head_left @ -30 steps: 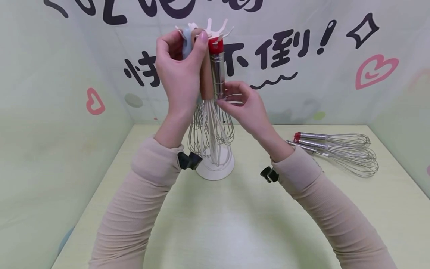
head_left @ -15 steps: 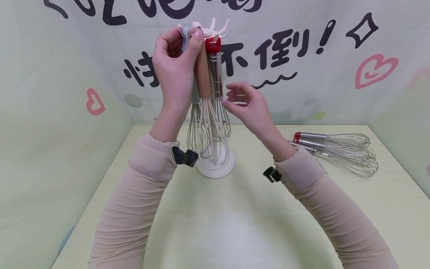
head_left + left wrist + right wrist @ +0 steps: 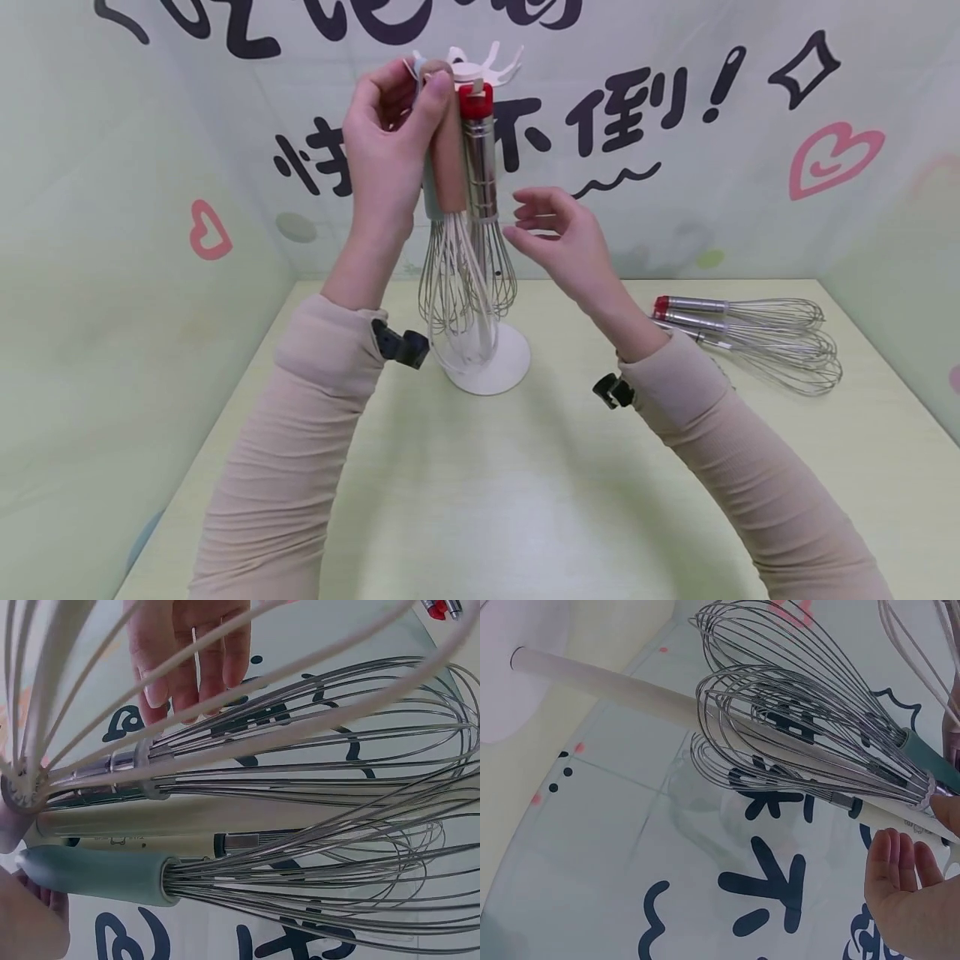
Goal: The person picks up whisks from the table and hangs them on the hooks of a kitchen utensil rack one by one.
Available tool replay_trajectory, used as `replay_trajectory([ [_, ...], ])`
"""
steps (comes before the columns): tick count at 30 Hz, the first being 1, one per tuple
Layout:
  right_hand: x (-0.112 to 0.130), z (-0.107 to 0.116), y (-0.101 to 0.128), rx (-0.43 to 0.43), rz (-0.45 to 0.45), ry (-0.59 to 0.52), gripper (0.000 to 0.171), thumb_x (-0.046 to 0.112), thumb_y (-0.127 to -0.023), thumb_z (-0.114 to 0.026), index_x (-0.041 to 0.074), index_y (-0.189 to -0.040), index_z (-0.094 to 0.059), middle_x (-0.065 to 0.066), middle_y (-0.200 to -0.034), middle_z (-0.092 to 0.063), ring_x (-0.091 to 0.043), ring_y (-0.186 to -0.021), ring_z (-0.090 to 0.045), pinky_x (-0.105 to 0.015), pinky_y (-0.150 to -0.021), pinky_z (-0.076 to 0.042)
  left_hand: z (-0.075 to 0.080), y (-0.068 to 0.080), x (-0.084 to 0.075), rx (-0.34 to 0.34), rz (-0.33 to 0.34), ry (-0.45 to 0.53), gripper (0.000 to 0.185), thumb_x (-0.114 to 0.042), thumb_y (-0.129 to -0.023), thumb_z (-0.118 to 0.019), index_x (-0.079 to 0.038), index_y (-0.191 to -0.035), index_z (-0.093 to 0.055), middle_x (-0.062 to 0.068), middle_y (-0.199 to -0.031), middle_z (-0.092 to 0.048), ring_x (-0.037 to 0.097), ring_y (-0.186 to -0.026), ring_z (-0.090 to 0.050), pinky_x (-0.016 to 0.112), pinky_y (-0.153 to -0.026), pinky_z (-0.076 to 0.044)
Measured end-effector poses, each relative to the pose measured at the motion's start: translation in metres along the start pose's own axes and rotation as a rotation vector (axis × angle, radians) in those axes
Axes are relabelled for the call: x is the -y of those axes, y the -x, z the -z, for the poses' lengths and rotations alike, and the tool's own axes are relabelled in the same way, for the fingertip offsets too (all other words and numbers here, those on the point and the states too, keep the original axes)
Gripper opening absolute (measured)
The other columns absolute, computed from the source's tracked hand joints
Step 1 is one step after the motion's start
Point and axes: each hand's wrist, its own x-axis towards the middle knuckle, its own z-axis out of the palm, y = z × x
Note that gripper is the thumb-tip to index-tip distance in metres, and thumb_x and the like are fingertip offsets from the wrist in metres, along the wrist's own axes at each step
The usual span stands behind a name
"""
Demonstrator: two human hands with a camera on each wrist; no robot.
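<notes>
My left hand pinches the top of a brown-handled whisk with pale wires, up at the hooks of a white rack. A steel whisk with a red end hangs from a hook just right of it. Behind the brown handle hangs a blue-green-handled whisk, and a cream-handled whisk shows farther back in the right wrist view. My right hand hovers right of the steel whisk, apart from it, fingers loosely bent and holding nothing. The rack's pole is largely hidden by whisks in the head view.
The rack's round white base stands on the pale table. At the back right lie three steel whisks, two with red ends. A printed cloth backdrop rises close behind the rack.
My right hand has let go of the steel whisk and drawn off to the right. The brown whisk's wires have swung slightly left, and the rack's base has shifted slightly right.
</notes>
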Motion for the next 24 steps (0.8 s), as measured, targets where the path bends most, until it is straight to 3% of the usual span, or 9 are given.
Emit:
replay_trajectory([
  [11,-0.021,0.019,-0.001,-0.028,-0.039,0.066,0.039,0.011,-0.089,-0.065,0.003,-0.126,-0.056,-0.003,-0.107,-0.060,-0.009,-0.098,-0.061,-0.021,-0.089,-0.053,0.007,0.004,-0.006,0.089,0.053,-0.127,0.060,-0.018,-0.081,-0.073,-0.009,-0.135,-0.047,0.003,-0.126,-0.053,0.010,-0.111,-0.049,0.014,-0.095,-0.045],
  [17,-0.036,0.037,0.002,-0.051,-0.103,0.143,0.041,0.016,-0.090,-0.064,0.006,-0.129,-0.055,-0.009,-0.116,-0.060,-0.018,-0.109,-0.058,-0.023,-0.093,-0.050,0.004,0.008,-0.008,0.048,0.054,-0.146,0.057,-0.018,-0.083,-0.072,-0.006,-0.134,-0.047,0.003,-0.124,-0.053,0.009,-0.106,-0.049,0.014,-0.092,-0.045],
  [24,-0.063,0.064,0.009,-0.050,-0.227,0.214,0.044,0.022,-0.093,-0.061,0.006,-0.133,-0.050,-0.009,-0.121,-0.056,-0.022,-0.115,-0.054,-0.022,-0.092,-0.047,-0.004,0.011,-0.007,0.000,0.063,-0.102,0.056,-0.019,-0.086,-0.070,-0.006,-0.135,-0.046,0.002,-0.122,-0.053,0.007,-0.104,-0.048,0.012,-0.090,-0.045],
])
